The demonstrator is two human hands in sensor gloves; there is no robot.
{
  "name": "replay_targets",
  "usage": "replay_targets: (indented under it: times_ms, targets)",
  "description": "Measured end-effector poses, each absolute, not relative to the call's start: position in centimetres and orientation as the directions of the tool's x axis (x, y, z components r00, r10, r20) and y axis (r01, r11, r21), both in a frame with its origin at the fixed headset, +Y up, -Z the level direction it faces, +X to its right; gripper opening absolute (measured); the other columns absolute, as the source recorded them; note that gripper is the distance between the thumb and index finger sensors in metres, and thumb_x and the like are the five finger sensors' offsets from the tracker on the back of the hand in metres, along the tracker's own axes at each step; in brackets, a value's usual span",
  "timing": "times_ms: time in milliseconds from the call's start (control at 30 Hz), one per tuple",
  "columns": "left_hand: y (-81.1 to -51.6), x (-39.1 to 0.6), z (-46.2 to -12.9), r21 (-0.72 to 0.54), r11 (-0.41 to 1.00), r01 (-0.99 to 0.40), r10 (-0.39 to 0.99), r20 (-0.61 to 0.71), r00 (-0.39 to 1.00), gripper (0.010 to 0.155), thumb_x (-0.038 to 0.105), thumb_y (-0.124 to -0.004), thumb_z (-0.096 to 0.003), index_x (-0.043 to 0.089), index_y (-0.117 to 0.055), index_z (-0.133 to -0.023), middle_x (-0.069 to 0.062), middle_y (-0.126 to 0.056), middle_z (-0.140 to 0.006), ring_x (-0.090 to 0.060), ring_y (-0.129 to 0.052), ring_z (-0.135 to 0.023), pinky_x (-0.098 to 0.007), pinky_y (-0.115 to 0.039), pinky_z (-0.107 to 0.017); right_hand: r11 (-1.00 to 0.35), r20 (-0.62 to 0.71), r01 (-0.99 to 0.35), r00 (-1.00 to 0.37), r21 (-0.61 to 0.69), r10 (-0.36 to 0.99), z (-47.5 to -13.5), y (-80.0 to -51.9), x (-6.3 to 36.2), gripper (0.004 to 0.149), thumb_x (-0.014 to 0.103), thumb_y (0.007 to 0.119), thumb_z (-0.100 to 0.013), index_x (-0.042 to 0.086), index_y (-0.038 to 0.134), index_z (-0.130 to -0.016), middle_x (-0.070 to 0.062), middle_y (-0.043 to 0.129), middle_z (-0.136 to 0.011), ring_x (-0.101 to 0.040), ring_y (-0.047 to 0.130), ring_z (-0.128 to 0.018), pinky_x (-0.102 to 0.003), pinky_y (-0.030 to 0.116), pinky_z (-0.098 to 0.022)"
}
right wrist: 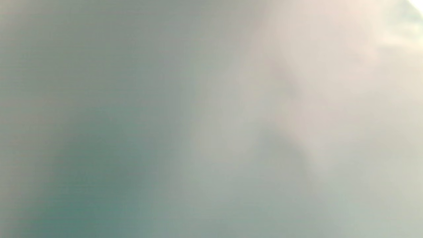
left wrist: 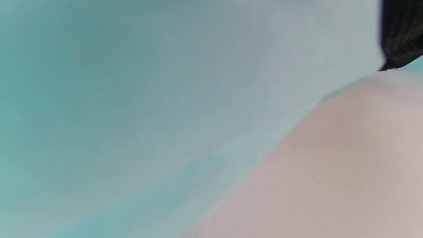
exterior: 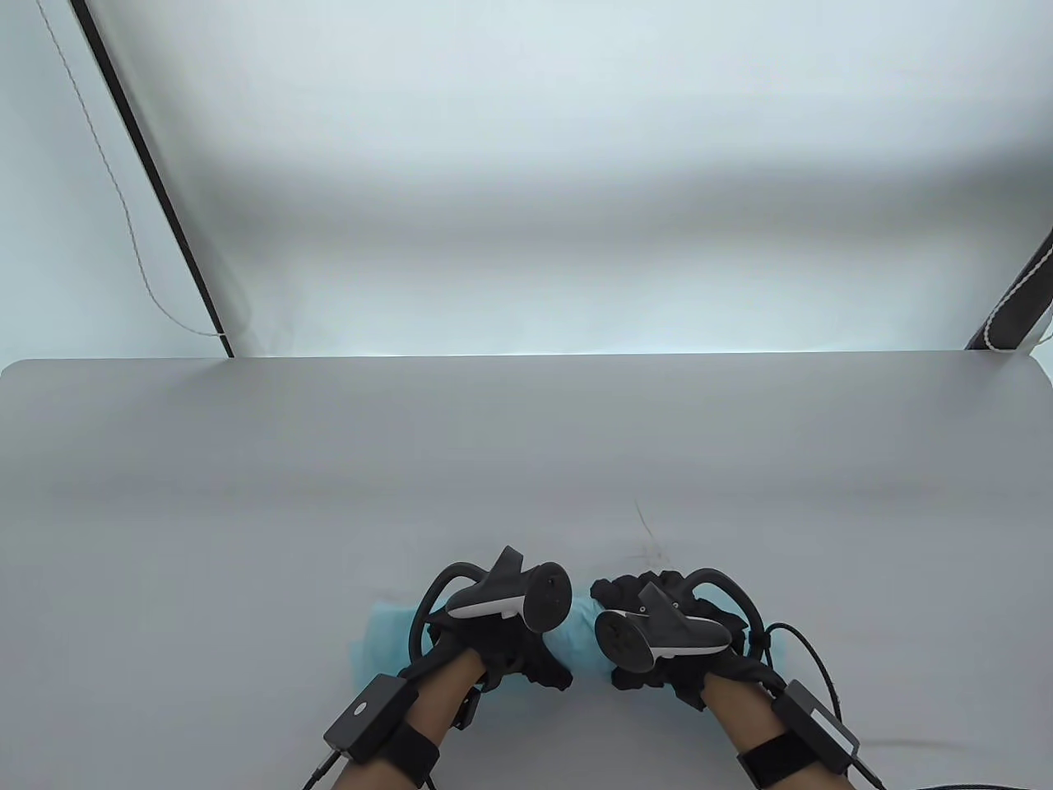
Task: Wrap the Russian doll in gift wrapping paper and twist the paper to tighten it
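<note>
The grey table carries a light blue wrapping paper bundle at its near edge, under both hands; the doll is hidden. The left hand and right hand rest on it, grip unclear; no readable writing

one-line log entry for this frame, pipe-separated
stage: wrapping | left hand: on light blue wrapping paper | right hand: on paper | grips: cannot tell | doll: not visible | surface: grey table
</note>
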State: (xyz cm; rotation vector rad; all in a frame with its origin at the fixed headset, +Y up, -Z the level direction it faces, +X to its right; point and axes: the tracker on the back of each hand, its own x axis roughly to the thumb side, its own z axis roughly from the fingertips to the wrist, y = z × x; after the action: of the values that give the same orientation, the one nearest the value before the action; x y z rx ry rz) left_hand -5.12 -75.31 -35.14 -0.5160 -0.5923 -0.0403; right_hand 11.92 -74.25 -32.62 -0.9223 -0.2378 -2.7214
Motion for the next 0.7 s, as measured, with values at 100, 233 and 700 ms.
replay_targets:
  times_ms: [100,233,700]
  targets:
    - [-75.2,-4.9,-34.5,-0.407,0.887,0.22,0.052,0.56,0.827,0.113,0.077,-0.086,-0.0359,0.019,-0.033,-0.116,-0.011,-0.066,-0.118,-0.043,-0.072,-0.103,-0.069,-0.057,-0.071,-0.957,0.594,0.251,-0.796,0.147,-0.118,-33.1,-74.3,12.2,0.104,0.069,0.093,-0.041,0.01,0.054,-0.117,-0.018,0.081,-0.104,-0.033,0.088,-0.085,-0.058,0.071,-0.072]
    - [-75.1,-3.9,-33.3,-0.25,0.92,0.302,-0.109,0.577,0.809,0.114,0.072,-0.088,-0.0364,0.019,-0.025,-0.115,-0.012,-0.051,-0.124,-0.045,-0.057,-0.11,-0.075,-0.044,-0.074,-0.93,0.531,0.179,-0.847,0.32,0.019,-34.0,-74.3,12.7,0.103,0.071,0.094,-0.041,0.008,0.058,-0.115,-0.021,0.085,-0.101,-0.033,0.091,-0.079,-0.058,0.073,-0.069]
    - [-75.1,-3.8,-34.6,-0.229,0.932,0.281,-0.09,0.606,0.79,0.112,0.077,-0.088,-0.0333,0.023,-0.035,-0.116,-0.012,-0.073,-0.114,-0.043,-0.086,-0.093,-0.067,-0.065,-0.068,-0.926,0.515,0.258,-0.853,0.274,-0.085,-33.5,-74.1,13.3,0.11,0.067,0.09,-0.044,0.009,0.039,-0.122,-0.022,0.07,-0.114,-0.038,0.081,-0.096,-0.061,0.065,-0.075]
